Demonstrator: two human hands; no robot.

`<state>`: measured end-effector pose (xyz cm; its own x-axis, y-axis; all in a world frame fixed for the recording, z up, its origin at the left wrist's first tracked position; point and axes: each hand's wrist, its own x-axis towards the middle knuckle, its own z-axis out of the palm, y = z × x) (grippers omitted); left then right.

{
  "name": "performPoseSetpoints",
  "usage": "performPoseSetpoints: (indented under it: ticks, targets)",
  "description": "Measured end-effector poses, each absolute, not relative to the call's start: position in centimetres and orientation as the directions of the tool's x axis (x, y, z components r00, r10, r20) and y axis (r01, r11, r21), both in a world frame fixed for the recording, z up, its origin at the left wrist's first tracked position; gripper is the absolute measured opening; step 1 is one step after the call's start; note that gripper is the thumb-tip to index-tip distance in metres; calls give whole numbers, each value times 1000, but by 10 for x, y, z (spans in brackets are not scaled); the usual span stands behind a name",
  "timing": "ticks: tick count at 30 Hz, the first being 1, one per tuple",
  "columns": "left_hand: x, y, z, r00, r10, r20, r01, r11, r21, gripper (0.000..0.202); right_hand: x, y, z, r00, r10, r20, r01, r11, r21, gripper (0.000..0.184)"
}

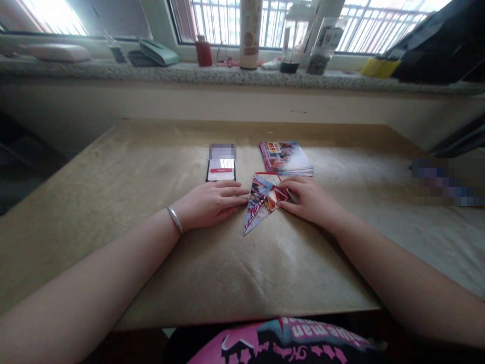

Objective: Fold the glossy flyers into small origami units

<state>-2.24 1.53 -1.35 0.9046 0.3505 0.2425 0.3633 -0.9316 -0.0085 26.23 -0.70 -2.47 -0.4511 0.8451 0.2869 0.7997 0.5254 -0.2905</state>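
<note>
Paper, brightly printed and folded to a point, lies on the bench near the centre of the frame, its tip aimed down and to the left, a red edge along its top. 2 hands are at it, apart from each other, 1 on each side. Left of centre, the left hand lies palm down with its fingers stretched out, fingertips at the left edge of the paper; whether they press on it I cannot tell. Right of centre, the right hand has its thumb and fingers on the right side of the paper, the tips slightly apart; whether they pinch it I cannot tell. A silver bracelet circles the left wrist.

Just above the left hand is a phone with its screen lit, the upper part blurred. Above the paper, slightly to the right, sits a stack of printed sheets.

Across the top of the frame, a speckled sill carries a pink case at upper left, a green pouch, a red bottle and a tall can. At upper right is a black bag.
</note>
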Motion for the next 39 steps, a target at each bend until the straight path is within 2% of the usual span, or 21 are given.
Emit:
performPoseSetpoints:
  ticks: [4, 8, 15, 24, 30, 33, 36, 39]
  targets:
    - [-20, 13, -14, 881, 376, 289, 398, -917, -22, 31, 263, -3, -31, -460, 822, 336, 758, 560, -335, 32]
    - [-17, 11, -13, 819, 420, 391, 470, -882, -37, 26, 263, 2, -35, -482, 808, 339, 748, 581, -322, 33]
    - [-12, 11, -16, 920, 293, 259, 309, -951, -21, 34, 260, 4, -39, -477, 813, 334, 762, 572, -303, 31]
    - [-13, 10, -19, 910, 352, 219, 353, -935, 35, 34, 265, 4, -38, -444, 800, 403, 613, 599, -515, 15]
    - [-12, 8, -17, 907, 357, 225, 359, -933, 30, 32, 268, -1, -27, -383, 817, 431, 571, 577, -585, 12]
    - [-11, 5, -14, 904, 375, 206, 381, -924, 11, 31, 271, -4, -23, -431, 815, 387, 521, 575, -630, 16]
    - [-9, 3, -12, 916, 341, 213, 351, -936, -8, 30, 276, -4, -22, -472, 831, 295, 503, 528, -684, 14]
    - [-9, 1, -11, 924, 317, 215, 324, -946, 6, 32, 281, -3, -22, -511, 817, 267, 481, 529, -699, 11]
